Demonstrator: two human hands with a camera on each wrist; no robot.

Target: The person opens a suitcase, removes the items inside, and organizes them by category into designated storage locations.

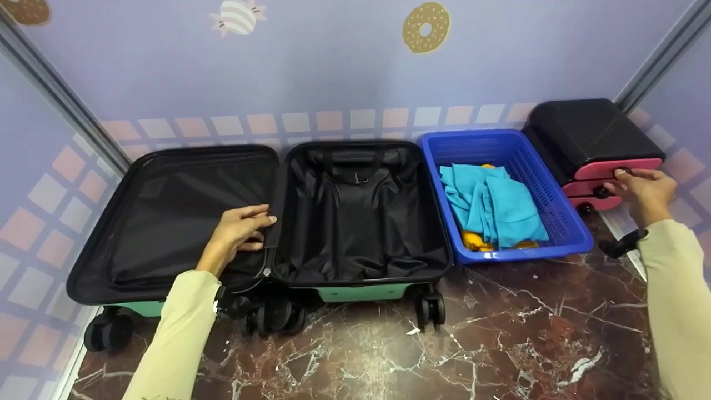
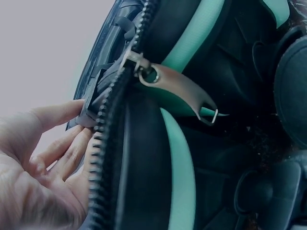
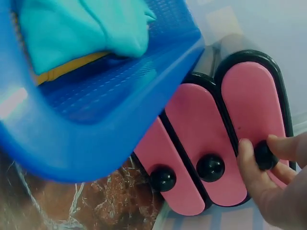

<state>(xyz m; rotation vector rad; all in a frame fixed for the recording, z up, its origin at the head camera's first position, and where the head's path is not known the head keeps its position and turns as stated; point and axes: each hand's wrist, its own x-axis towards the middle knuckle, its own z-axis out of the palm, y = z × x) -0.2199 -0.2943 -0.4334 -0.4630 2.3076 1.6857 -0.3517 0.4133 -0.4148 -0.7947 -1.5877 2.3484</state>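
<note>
An opened suitcase [image 1: 355,222] with black lining and a mint-green shell [image 2: 182,167] lies flat on the floor. At the fold between its two halves, my left hand [image 1: 239,230] pinches the black edge between thumb and fingers; a zipper pull [image 2: 177,86] hangs close by in the left wrist view. On the far right, my right hand [image 1: 647,191] pinches the black knob [image 3: 265,155] of the top pink drawer [image 3: 254,100] of a small black drawer box [image 1: 594,128]. That drawer looks closed. Two more pink drawers with round knobs are below it.
Between suitcase and drawer box stands a blue plastic basket [image 1: 561,222] holding folded turquoise cloth [image 1: 494,200] and yellow cloth [image 1: 475,240]. A patterned wall [image 1: 333,66] runs behind everything. The suitcase's black wheels [image 1: 278,316] face the dark marbled floor [image 1: 389,355].
</note>
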